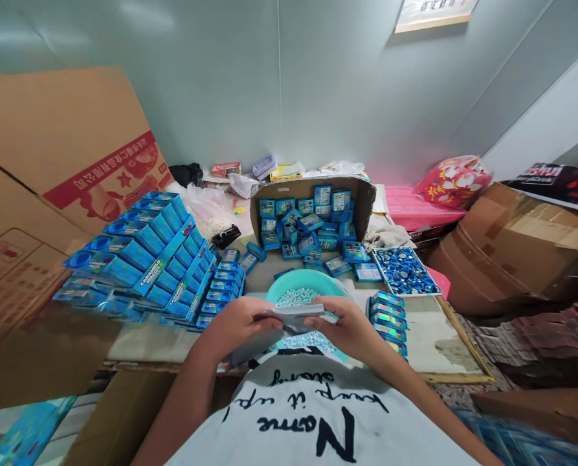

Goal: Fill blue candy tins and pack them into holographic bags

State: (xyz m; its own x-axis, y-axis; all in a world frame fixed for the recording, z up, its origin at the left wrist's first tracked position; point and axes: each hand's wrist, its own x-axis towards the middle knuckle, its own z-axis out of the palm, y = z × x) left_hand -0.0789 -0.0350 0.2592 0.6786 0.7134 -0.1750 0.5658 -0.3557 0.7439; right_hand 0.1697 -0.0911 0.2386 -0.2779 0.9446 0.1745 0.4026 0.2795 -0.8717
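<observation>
My left hand [237, 323] and my right hand [347, 327] are both closed on a flat grey-silver packet [293, 317], each gripping one end of it. They hold it close to my chest, just above a teal bowl [289, 285] of small white pellets. A row of small blue boxes [388, 320] lies right of my right hand. Left of my left hand rise stacked blue display boxes [157, 252].
An open cardboard carton [366, 194] of small blue boxes stands behind the bowl. A tray of blue caps [402, 272] sits to its right. Large cardboard boxes [507, 252] stand at the right, and more cartons [50, 175] at the left. A grey wall closes the back.
</observation>
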